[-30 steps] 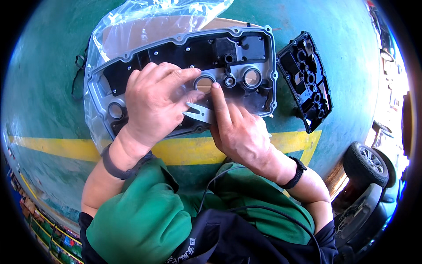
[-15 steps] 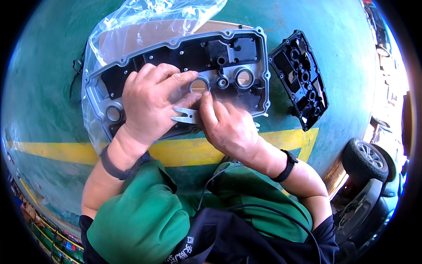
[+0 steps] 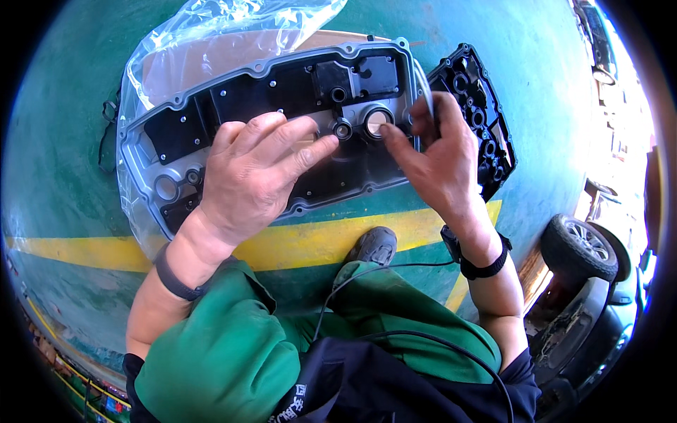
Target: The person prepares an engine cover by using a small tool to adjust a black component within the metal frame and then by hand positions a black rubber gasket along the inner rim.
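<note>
Vehicle workshop, green floor [image 3: 550, 127], yellow line [image 3: 310, 243], engine cover [image 3: 282, 101], car wheel [image 3: 580, 247]

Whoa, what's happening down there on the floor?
A person has both hands over a big silver-and-black cover with round holes. The left hand is over its middle. The right hand, near the right end, holds a thin silvery tool. A smaller black cover lies to the right, and clear plastic shows behind the big one.

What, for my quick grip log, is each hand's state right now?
Left hand: open over the gray-and-black cover, nothing visible in its grip.
Right hand: closed, holding a thin silver tool.
</note>
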A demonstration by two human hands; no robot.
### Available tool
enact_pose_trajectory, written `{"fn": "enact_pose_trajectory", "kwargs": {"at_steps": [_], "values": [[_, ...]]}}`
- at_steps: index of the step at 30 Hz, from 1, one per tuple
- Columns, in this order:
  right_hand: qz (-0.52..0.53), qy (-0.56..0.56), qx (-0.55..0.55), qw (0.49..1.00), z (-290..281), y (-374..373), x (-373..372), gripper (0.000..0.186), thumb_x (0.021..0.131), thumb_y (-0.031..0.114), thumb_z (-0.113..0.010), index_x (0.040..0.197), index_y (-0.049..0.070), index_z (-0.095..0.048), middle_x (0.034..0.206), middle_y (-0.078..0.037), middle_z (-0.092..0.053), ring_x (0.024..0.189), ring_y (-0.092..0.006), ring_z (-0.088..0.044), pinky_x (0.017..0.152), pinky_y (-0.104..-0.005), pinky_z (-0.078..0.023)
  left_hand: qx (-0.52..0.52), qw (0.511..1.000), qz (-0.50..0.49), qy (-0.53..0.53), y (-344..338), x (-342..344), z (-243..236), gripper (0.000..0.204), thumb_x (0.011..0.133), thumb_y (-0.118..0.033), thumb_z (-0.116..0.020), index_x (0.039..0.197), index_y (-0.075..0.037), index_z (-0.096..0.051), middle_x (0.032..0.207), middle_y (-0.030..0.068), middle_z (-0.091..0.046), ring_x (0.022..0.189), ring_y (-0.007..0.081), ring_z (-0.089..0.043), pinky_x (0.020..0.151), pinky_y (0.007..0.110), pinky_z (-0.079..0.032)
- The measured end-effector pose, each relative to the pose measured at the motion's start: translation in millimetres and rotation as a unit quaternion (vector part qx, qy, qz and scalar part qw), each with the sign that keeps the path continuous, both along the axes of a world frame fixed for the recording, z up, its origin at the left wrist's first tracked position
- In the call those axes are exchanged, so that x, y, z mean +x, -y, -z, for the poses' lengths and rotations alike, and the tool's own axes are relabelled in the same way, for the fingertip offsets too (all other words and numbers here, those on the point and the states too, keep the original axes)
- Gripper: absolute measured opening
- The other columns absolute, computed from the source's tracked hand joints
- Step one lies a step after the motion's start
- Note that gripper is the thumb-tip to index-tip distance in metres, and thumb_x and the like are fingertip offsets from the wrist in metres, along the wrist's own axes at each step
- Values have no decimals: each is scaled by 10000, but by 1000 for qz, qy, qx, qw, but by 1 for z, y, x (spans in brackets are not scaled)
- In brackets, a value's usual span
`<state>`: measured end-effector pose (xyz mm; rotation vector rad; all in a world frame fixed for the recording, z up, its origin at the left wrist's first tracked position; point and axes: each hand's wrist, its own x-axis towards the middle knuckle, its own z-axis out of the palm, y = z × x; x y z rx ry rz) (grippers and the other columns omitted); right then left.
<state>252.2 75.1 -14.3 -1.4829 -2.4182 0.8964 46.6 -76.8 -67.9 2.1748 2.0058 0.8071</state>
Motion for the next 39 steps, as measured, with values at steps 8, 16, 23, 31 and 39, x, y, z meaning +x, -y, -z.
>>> {"fn": "enact_pose_trajectory", "kwargs": {"at_steps": [8, 16, 23, 31, 39], "values": [[-50, 48, 5, 998, 3, -11, -18, 626, 755, 276, -865, 1201, -42, -563, 1115, -239, -624, 1028, -395, -658, 897, -465, -531, -22, 1000, 21, 8, -2, 0, -1, 514, 782, -41, -723, 1251, -248, -755, 1271, -38, -653, 1129, 206, -583, 896, 366, -438], [-92, 121, 35, 988, 0, -2, -35, 620, 744, 276, -846, 1157, -64, -534, 1097, -259, -640, 977, -436, -698, 837, -476, -583, -43, 998, 27, -22, -4, 3, -2, 570, 754, -43, -716, 1277, -269, -732, 1298, -34, -620, 1122, 232, -560, 890, 370, -448], [-90, 65, 1, 994, 3, -4, -29, 528, 755, 234, -829, 1118, -54, -575, 1046, -263, -652, 956, -438, -698, 830, -493, -571, -46, 998, 31, -19, -7, 4, -4, 560, 745, -48, -723, 1265, -257, -733, 1296, -18, -626, 1126, 247, -561, 886, 380, -466], [-66, 11, -41, 997, 4, -4, -22, 484, 752, 229, -830, 1089, -42, -612, 1018, -236, -662, 939, -414, -698, 827, -479, -563, -43, 999, 27, 1, -2, 4, -3, 557, 739, -39, -729, 1258, -242, -738, 1294, -5, -633, 1135, 260, -569, 904, 388, -480], [-74, 23, 24, 997, 10, 6, -26, 418, 772, 191, -806, 1137, 31, -681, 1028, -180, -674, 941, -387, -708, 809, -459, -577, -46, 999, 25, 3, -5, 4, -5, 551, 734, -39, -731, 1249, -236, -747, 1290, -4, -635, 1138, 258, -567, 907, 389, -481]]}}
